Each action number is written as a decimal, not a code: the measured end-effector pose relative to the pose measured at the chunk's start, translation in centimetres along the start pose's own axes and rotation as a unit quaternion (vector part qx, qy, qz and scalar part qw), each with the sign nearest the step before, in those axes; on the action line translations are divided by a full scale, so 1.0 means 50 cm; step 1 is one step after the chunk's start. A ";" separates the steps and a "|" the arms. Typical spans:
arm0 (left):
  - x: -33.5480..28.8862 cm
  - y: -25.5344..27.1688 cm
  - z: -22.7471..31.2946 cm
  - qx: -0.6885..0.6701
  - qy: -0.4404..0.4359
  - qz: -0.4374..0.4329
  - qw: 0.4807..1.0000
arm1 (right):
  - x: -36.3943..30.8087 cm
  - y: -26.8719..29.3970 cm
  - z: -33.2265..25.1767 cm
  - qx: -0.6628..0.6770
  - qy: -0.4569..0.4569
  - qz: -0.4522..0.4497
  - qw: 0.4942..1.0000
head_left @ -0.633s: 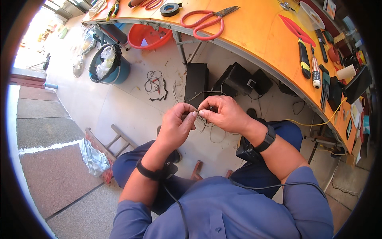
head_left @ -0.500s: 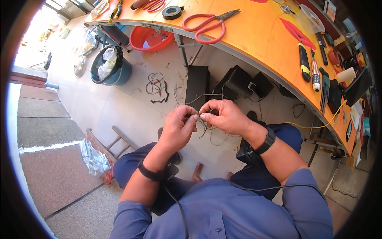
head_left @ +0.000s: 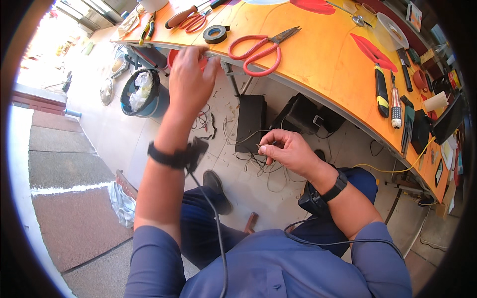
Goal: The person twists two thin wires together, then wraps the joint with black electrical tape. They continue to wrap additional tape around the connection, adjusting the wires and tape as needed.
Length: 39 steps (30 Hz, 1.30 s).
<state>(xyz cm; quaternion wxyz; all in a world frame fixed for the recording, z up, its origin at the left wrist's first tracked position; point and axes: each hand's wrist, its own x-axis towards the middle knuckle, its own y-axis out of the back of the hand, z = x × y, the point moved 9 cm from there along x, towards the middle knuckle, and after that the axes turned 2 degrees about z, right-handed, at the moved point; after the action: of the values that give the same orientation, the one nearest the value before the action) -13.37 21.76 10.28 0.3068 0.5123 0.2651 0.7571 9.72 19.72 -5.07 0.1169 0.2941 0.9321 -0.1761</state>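
Observation:
Thin wires are pinched between the thumb and forefinger of my right hand (head_left: 289, 150), with one short wire end (head_left: 259, 146) sticking out past the fingertips. Loose loops hang below that hand. My left hand (head_left: 189, 82) is lifted to the near edge of the orange table (head_left: 323, 54), thumb and fingers apart, nothing visible in it. Just beyond its fingertips lies a roll of black tape (head_left: 208, 36). Large red-handled scissors (head_left: 276, 38) rest to the right of the tape.
A brown-handled screwdriver (head_left: 178, 19), small red-handled scissors (head_left: 194, 23) and pliers (head_left: 147, 31) lie at the table's left. At its right are a utility knife (head_left: 381, 89) and another screwdriver (head_left: 395, 107). Below stand a lined bucket (head_left: 160, 103) and a black box (head_left: 251, 121).
My left hand has let go of the wires and moved up and left to the table edge. My right hand still pinches them, slightly lower in the view.

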 end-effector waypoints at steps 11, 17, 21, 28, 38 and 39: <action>0.131 -0.112 -0.054 0.044 0.042 -0.052 0.997 | 0.007 0.028 -0.019 0.024 0.001 0.012 1.000; 0.046 0.007 -0.086 -0.134 0.142 0.037 0.980 | 0.007 0.029 -0.022 0.034 -0.007 0.016 0.999; -0.158 0.029 -0.074 -0.381 0.309 -0.018 0.871 | 0.005 0.022 -0.036 0.053 0.021 0.007 0.998; -0.397 -0.048 0.042 -0.560 0.446 -0.120 0.687 | 0.005 -0.005 -0.032 0.048 0.016 0.003 0.999; -0.418 -0.064 0.038 -0.558 0.449 -0.142 0.683 | 0.013 -0.013 -0.038 0.043 0.017 0.020 0.999; -0.418 -0.065 0.037 -0.557 0.451 -0.140 0.683 | 0.012 -0.014 -0.040 0.041 0.021 0.019 0.999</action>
<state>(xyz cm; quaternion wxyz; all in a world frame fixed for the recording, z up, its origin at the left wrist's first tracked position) -5.00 8.69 -4.23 0.4817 -0.1994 -0.0309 0.8528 8.61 20.28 -3.24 0.0890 0.3203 0.9204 -0.2058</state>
